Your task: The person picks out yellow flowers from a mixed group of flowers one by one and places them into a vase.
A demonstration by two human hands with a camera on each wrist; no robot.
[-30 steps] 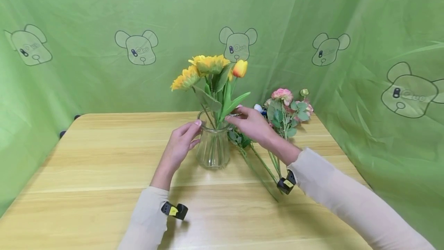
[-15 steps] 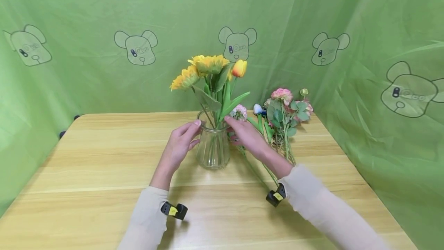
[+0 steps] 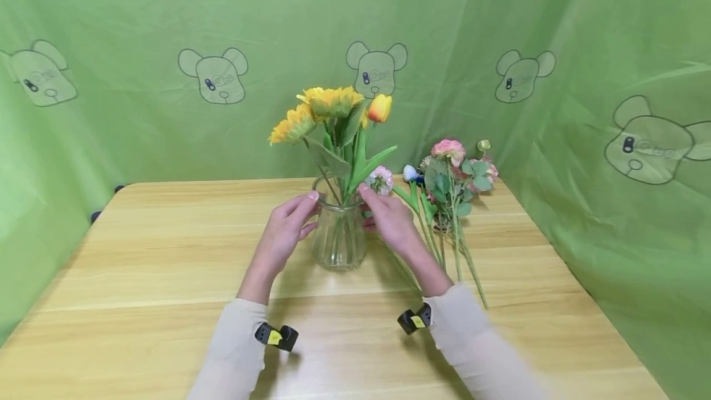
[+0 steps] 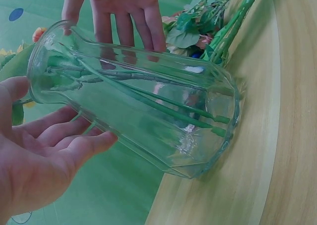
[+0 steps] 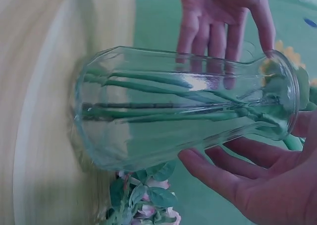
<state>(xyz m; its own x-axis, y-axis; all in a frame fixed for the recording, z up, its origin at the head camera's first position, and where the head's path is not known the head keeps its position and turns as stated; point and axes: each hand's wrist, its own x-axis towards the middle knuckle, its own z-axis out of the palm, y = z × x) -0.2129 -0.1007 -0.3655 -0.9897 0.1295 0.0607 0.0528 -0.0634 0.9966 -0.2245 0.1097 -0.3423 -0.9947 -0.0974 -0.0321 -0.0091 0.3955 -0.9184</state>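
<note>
A clear glass vase (image 3: 340, 241) stands upright on the table, narrow at the neck. Inside it are two yellow sunflowers (image 3: 332, 102) and an orange-yellow tulip (image 3: 380, 108); their green stems (image 4: 163, 103) show through the glass. My left hand (image 3: 285, 224) holds the vase's left side, thumb at the rim and fingers reaching behind the neck. On the opposite side my right hand (image 3: 393, 221) holds it likewise, its thumb by the rim near a tulip leaf. Both wrist views show the fingers lying against the glass, partly hidden behind it.
Right of the vase lie pink flowers (image 3: 449, 152) with leafy stems, a pale blue tulip (image 3: 410, 173) and a pale pink bloom (image 3: 381, 180). The wooden table (image 3: 166, 252) ends at a green curtain (image 3: 278, 29) printed with bear heads.
My right hand has left the tulip's leaves and come down to the vase's right side, its forearm swinging left. The left hand stays at the rim.
</note>
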